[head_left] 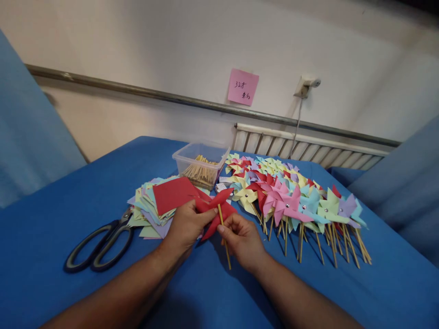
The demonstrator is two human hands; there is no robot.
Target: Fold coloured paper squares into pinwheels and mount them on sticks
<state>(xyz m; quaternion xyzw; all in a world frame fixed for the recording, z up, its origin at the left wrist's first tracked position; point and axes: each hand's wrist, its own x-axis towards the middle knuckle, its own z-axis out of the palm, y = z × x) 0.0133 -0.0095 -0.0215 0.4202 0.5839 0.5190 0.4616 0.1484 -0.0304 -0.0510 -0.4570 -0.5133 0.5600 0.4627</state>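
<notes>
— Nearest the camera, what is held over the blue table (51, 237)?

— A red paper pinwheel (216, 209) is gripped between both hands, just above the cloth; the left hand (187, 225) is closed on its left blades, thumb and fingers pinching the paper; the right hand (241, 237) is pinched on the wooden stick (223, 234), which is set against the pinwheel's middle and slants down toward the camera between the two hands.

— And what is seen to the left of the hands?

— A pair of black-handled scissors (101, 244) is laid flat on the table, well clear of the left hand; just beyond the scissors a loose stack of coloured paper squares (151, 212) is spread, topped by a red square (173, 194); the pinwheel is held just beside that stack.

— To the right?

— Finished pinwheels (291, 201) in pink, yellow, blue, red and lilac are laid in overlapping rows, sticks pointed toward the camera; the nearest are just beside the right hand.

— Farther back?

— A clear plastic tub (200, 160) of wooden sticks is placed behind the paper stack; a radiator (308, 148) is seen beyond the table edge; a pink note (243, 87) with handwriting is stuck to the wall above it, and a rail is run along that wall.
</notes>
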